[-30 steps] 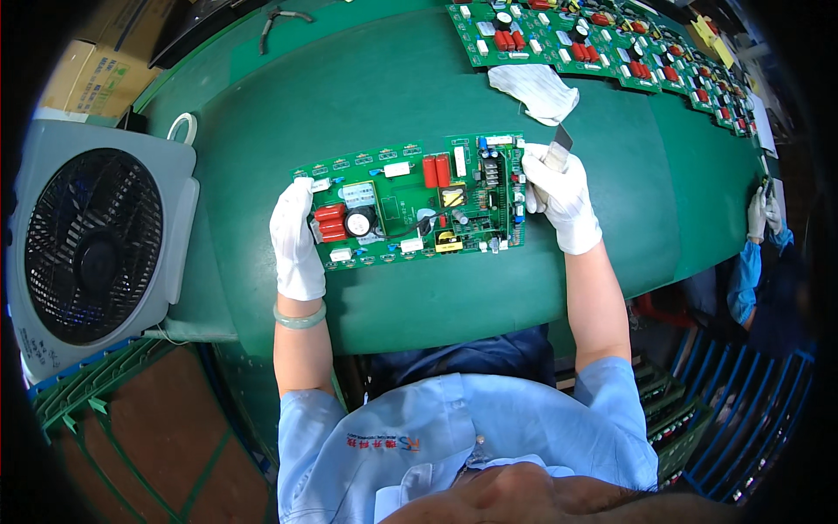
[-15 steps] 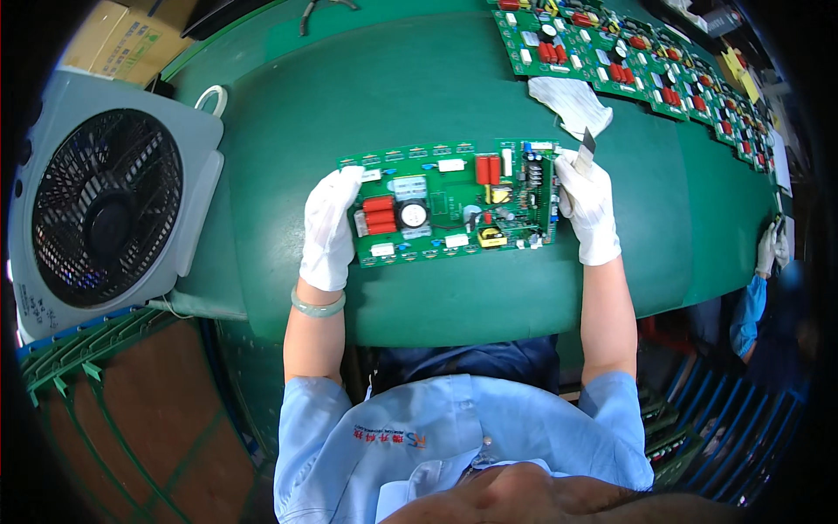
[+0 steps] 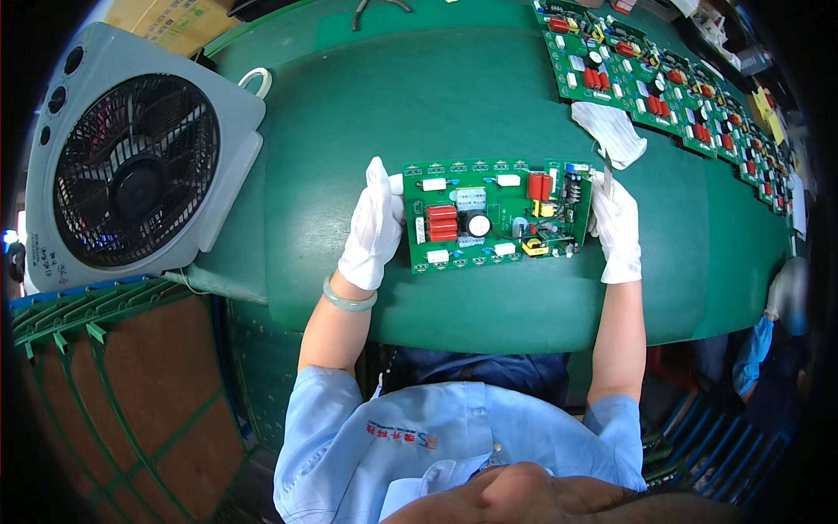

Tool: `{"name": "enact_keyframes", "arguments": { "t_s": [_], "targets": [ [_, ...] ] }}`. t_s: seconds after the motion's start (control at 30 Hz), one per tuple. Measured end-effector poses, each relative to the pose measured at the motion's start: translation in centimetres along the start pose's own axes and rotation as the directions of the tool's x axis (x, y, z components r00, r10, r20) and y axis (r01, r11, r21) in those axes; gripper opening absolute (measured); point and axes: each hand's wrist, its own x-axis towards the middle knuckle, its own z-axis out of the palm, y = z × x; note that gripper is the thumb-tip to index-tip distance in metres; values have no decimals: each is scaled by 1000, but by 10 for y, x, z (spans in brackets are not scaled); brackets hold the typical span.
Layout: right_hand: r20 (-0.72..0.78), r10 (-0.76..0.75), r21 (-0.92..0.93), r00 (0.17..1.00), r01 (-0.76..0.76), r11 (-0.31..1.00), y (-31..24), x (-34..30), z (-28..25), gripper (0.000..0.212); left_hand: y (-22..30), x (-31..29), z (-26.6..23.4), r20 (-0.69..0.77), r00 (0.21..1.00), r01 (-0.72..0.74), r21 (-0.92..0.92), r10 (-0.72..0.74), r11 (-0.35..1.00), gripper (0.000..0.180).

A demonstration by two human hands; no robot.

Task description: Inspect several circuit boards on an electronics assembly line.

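A green circuit board (image 3: 506, 205), with red, white, yellow and black components, lies level in front of me between my hands. At its left edge is my left hand (image 3: 375, 229) in a white glove, gripping the edge with one part of the hand raised upright beside it. My right hand (image 3: 616, 229), gloved too, is closed at the board's right edge. From its fingers sticks up a slim, flat metal blade (image 3: 607, 164), seen nearly edge-on. The fingertips under the board are hidden.
A grey box fan (image 3: 236, 148) stands at the left of the green table (image 3: 419, 96). Several similar boards (image 3: 602, 65) line the far right, with a white cloth (image 3: 611, 131) before them. A cardboard box (image 3: 188, 26) sits far left. Another person's sleeve (image 3: 752, 354) shows at right.
The whole view has shifted, so everything appears farther right. The board lies straighter than before. Part of my left hand has lifted off its edge, and the blade has turned edge-on.
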Motion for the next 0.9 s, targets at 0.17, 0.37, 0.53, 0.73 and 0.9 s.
{"name": "enact_keyframes", "arguments": {
  "t_s": [0.17,0.37,0.53,0.73,0.9],
  "targets": [
    [-9,-34,-16,999,34,999,5,0,-2,30,7,-5,3,27,999,40,-71,-38,997,92],
    [5,76,-99,997,-75,992,2,0,0,30,8,-5,7,-35,999,-37,-49,35,998,85],
    [-58,-178,-138,982,169,976,7,1,4,30,-4,3,-4,25,999,24,13,-24,1000,91],
    [-59,-257,-201,965,241,949,8,2,6,30,6,0,8,-11,1000,-7,-62,7,998,87],
    [-61,-299,-211,952,281,936,22,8,4,30,9,0,4,69,998,5,-32,-2,999,93]
  ]
}}
